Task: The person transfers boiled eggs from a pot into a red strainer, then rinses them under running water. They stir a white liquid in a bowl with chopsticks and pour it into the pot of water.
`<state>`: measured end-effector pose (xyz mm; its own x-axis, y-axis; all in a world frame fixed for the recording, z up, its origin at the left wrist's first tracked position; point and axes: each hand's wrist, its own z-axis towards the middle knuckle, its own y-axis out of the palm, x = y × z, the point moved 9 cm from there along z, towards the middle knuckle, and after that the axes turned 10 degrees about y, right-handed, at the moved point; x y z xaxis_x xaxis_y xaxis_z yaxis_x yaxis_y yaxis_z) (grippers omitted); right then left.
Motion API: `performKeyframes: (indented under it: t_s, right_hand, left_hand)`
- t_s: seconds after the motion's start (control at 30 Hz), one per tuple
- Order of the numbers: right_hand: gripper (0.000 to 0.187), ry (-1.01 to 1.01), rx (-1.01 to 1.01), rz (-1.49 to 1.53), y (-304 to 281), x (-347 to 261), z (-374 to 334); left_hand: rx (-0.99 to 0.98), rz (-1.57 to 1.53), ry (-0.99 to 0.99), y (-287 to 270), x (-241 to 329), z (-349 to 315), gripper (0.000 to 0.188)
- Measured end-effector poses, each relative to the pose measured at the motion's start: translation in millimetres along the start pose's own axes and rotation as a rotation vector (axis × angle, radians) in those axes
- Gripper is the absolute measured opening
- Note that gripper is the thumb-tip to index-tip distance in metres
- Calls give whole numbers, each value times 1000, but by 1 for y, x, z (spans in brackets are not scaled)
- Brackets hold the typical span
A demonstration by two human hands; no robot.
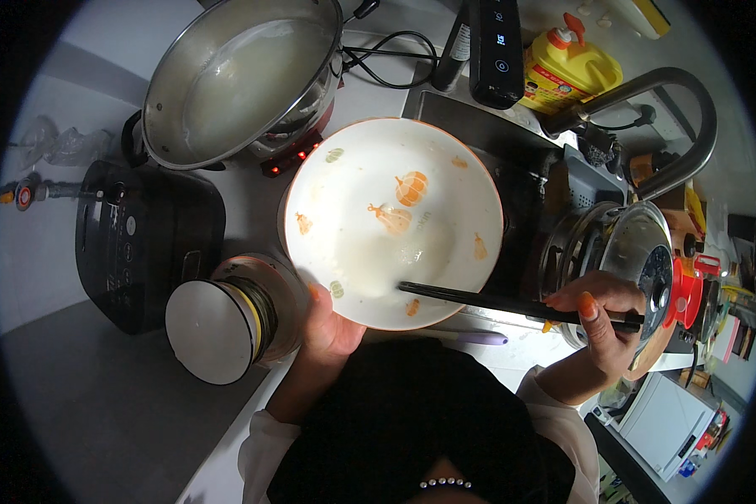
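Note:
A wide white bowl [357,160] with an orange rim and pumpkin prints is tilted towards me at the middle. My left hand [332,329] grips it by the near left edge, with the thumb over the rim. Some cloudy white liquid [378,262] pools in the bowl's lower part. My right hand [598,323] is closed around a pair of black chopsticks [487,302]. Their tips touch the liquid near the bowl's near side.
Back left, a large steel pot [175,105] of pale liquid sits on a lit cooker [290,158]. A black appliance [130,244] and stacked bowls [210,332] stand left. Behind the bowl is a dark sink [525,181] with a curved tap [704,118]; lidded pots [647,235] are right.

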<state>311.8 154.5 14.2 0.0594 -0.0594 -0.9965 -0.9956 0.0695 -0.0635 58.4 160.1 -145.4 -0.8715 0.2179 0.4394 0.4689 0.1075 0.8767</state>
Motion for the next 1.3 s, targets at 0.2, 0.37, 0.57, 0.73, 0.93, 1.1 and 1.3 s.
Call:
performKeyframes:
  t_s: [0.2, 0.37, 0.57, 0.73, 0.93, 1.1, 1.3]
  right_hand:
    - [17, -8, -146, -31, 29, -1, 6]
    - [23, -131, -310, -141, 42, -10, 9]
    - [23, -104, -426, -198, 34, -13, 4]
    - [24, -166, -378, -185, 47, -16, 6]
    - [25, -255, -591, -272, 39, -23, -2]
    - [23, -260, -278, -209, 42, -19, 3]
    - [21, -264, -594, -249, 38, -24, -4]
  left_hand:
    - [-1, 53, -68, 0, -15, -1, 78]
    - [-22, -69, -115, 5, -21, -1, 72]
    - [-37, -130, -116, 6, -22, 0, 72]
    - [-49, -127, -134, 7, -24, -1, 72]
    - [-72, -163, -108, 7, -20, -3, 72]
    - [-39, -42, -147, 6, -24, -4, 76]
    - [-73, -115, -114, 8, -19, -5, 74]
